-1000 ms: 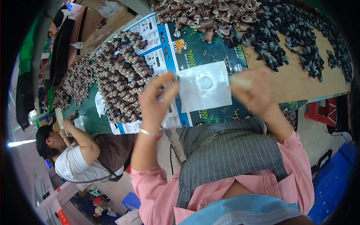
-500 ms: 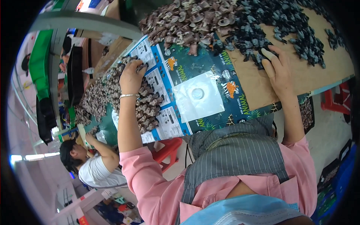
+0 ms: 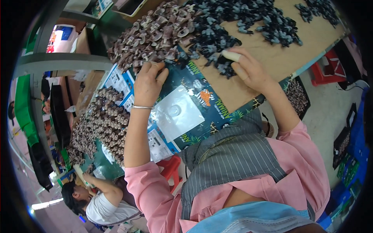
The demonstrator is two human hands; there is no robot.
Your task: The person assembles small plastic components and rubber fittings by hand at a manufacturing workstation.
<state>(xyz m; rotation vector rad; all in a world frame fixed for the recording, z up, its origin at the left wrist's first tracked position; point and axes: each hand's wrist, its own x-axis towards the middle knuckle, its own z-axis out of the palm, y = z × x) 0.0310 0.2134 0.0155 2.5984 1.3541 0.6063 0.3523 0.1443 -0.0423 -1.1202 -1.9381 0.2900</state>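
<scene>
My left hand, fingers curled down, is at the lower edge of a heap of small brown plastic figure parts. Its fingertips are partly hidden, so what they grip cannot be made out. My right hand, with pale covers on its thumb and a finger, is closed round a black-and-grey plastic part beside the heap of such parts. Between my hands, a flat clear plastic bag with a round disc lies on a printed animal-pattern sheet.
Rows of small brown pieces cover the table on the left. Brown paper lies under the black parts. A metal frame bar crosses at upper left. Another person works at lower left. A red stool stands at right.
My left hand has moved from the rows of brown pieces to the edge of the brown heap. My right hand stays at the black parts. The view has turned.
</scene>
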